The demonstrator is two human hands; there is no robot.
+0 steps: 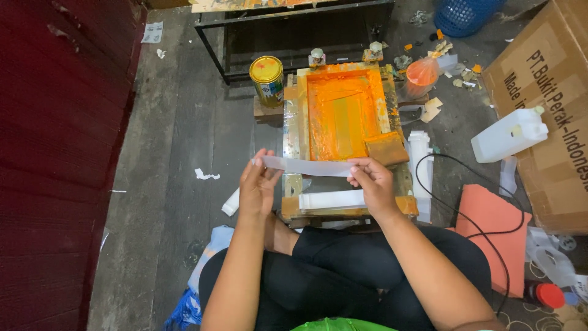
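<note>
Over the lap, above the near edge of the screen frame (294, 132): left hand (257, 187) and right hand (371, 181) pinching the two ends of a clear strip (306, 165), stretched level between them, fingers closed on it. Just below the strip, a white stack (331, 200) on the frame's near rail. Beyond, orange ink (343, 110) across the screen, squeegee (386, 149) at its right corner. Farther off, tin (267, 79) left, white jug (508, 135) and box (545, 104) right, black cable (484, 184) looping beside.
</note>
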